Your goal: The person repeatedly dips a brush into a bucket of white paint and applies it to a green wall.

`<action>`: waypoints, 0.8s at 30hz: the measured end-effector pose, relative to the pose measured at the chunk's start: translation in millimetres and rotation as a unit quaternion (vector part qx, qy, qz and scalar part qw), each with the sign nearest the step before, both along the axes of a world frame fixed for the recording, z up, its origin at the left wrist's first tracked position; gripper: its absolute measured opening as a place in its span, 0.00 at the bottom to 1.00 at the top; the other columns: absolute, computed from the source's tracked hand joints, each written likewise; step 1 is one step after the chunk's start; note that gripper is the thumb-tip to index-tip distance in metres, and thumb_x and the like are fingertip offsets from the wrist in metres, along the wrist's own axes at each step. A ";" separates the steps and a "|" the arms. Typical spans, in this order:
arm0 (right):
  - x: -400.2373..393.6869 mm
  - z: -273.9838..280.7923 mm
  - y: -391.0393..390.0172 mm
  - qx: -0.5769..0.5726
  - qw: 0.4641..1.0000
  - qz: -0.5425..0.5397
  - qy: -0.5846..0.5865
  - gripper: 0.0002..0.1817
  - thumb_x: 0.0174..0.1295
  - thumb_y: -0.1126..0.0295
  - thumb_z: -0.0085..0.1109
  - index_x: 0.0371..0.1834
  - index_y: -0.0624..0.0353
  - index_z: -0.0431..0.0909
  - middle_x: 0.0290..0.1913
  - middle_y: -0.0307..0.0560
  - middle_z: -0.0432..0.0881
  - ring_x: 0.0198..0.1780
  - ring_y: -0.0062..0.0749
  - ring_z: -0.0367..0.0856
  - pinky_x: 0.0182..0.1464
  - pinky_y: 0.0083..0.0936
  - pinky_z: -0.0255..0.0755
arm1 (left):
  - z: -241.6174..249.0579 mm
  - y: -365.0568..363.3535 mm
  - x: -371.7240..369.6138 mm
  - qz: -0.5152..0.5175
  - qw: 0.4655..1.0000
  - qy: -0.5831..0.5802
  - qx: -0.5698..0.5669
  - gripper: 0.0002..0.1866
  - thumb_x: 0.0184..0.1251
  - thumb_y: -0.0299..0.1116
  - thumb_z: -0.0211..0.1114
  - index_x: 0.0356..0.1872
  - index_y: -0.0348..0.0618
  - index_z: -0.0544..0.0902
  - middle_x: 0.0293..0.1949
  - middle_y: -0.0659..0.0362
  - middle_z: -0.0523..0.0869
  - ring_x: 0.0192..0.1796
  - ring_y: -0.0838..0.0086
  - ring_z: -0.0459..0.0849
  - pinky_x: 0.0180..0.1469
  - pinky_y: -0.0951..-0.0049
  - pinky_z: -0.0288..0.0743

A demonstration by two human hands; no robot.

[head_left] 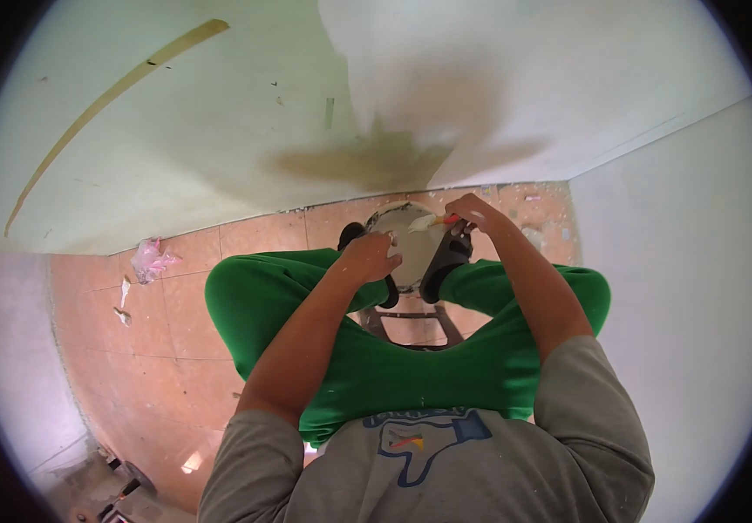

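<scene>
A round bucket (393,207) stands between my feet, with pale whitish paint showing inside. My right hand (473,213) is closed around the orange handle of a paintbrush (425,223), whose white-coated bristles point left over the bucket. On the bucket's left side, my left hand (370,258) hangs in front of my shin, thumb and forefinger apart and nothing showing between them. Pale specks mark both hands. Dark slippers (447,261) flank the bucket.
Ahead rises a wall (428,78), greenish at left and whiter at right, with a tape strip (114,91). A pink plastic bag (153,260) and a white-smeared tool (125,291) lie on the tiled floor (188,314). A dark stool frame (411,327) shows between my legs.
</scene>
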State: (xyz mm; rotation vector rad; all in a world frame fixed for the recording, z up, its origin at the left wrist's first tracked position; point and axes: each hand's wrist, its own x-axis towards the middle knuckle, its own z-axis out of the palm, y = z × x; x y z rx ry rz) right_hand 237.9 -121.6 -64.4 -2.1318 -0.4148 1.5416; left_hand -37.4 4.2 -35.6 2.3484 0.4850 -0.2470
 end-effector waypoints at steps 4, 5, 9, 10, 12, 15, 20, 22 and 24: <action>-9.8 70.4 -36.5 0.110 0.990 -0.085 0.032 0.16 0.66 0.62 0.54 0.44 0.64 0.82 0.37 0.53 0.91 0.29 0.31 0.86 0.27 0.24 0.73 | -8.2 -4.4 3.9 -0.033 0.999 -0.014 -0.014 0.22 0.64 0.46 0.66 0.51 0.41 0.83 0.44 0.42 0.87 0.49 0.48 0.86 0.53 0.53 0.79; -16.5 92.7 -42.9 0.129 0.986 -0.104 0.010 0.16 0.67 0.62 0.52 0.45 0.64 0.82 0.37 0.53 0.91 0.29 0.30 0.86 0.29 0.24 0.73 | -1.2 -4.2 7.7 -0.030 0.999 -0.027 -0.007 0.22 0.64 0.46 0.66 0.51 0.41 0.83 0.44 0.42 0.87 0.49 0.48 0.86 0.53 0.53 0.79; -37.5 127.7 -61.8 0.224 0.962 -0.156 0.018 0.16 0.69 0.64 0.51 0.48 0.65 0.81 0.39 0.52 0.90 0.31 0.28 0.85 0.32 0.22 0.73 | 4.4 -16.0 17.1 -0.016 0.984 -0.097 -0.147 0.19 0.70 0.45 0.63 0.50 0.40 0.83 0.36 0.45 0.88 0.40 0.51 0.87 0.48 0.57 0.80; -43.8 128.0 -63.6 0.257 0.951 -0.171 0.034 0.17 0.68 0.66 0.56 0.52 0.68 0.81 0.40 0.52 0.89 0.32 0.27 0.85 0.32 0.20 0.73 | 3.5 -17.0 21.5 -0.007 0.973 -0.142 -0.181 0.18 0.73 0.45 0.61 0.49 0.40 0.84 0.34 0.48 0.89 0.37 0.54 0.87 0.45 0.59 0.81; -68.1 128.6 -60.1 0.324 0.916 -0.222 0.083 0.22 0.66 0.70 0.61 0.61 0.71 0.76 0.43 0.54 0.88 0.32 0.28 0.85 0.32 0.18 0.73 | 7.4 -23.8 26.1 0.049 0.935 -0.163 -0.312 0.17 0.76 0.42 0.57 0.48 0.38 0.83 0.35 0.53 0.89 0.37 0.63 0.87 0.43 0.63 0.80; -103.5 120.8 -43.8 0.338 0.906 -0.238 0.095 0.23 0.68 0.69 0.63 0.64 0.67 0.73 0.47 0.49 0.88 0.34 0.27 0.84 0.33 0.19 0.73 | 37.9 -22.9 34.2 0.160 0.851 -0.169 -0.471 0.17 0.80 0.40 0.53 0.48 0.36 0.83 0.38 0.57 0.89 0.39 0.74 0.87 0.44 0.70 0.80; -133.4 88.4 -26.9 0.399 0.866 -0.282 0.107 0.23 0.71 0.66 0.63 0.65 0.63 0.72 0.48 0.43 0.88 0.37 0.26 0.84 0.35 0.20 0.73 | 47.3 -12.8 40.9 0.271 0.808 -0.179 -0.492 0.18 0.81 0.43 0.53 0.53 0.38 0.82 0.43 0.59 0.88 0.43 0.76 0.86 0.49 0.74 0.78; -137.4 81.3 -22.1 0.412 0.865 -0.264 0.112 0.25 0.71 0.65 0.64 0.66 0.64 0.71 0.48 0.43 0.87 0.37 0.25 0.84 0.35 0.19 0.72 | 47.7 -9.4 43.8 0.270 0.791 -0.208 -0.509 0.20 0.81 0.45 0.56 0.58 0.38 0.80 0.45 0.60 0.87 0.45 0.77 0.85 0.51 0.74 0.78; -140.2 75.9 -19.6 0.430 0.866 -0.239 0.087 0.25 0.71 0.66 0.64 0.66 0.64 0.70 0.48 0.43 0.87 0.36 0.25 0.84 0.35 0.19 0.72 | 48.0 -9.3 46.9 0.267 0.789 -0.209 -0.512 0.20 0.80 0.43 0.58 0.59 0.38 0.80 0.46 0.61 0.86 0.46 0.77 0.84 0.51 0.74 0.78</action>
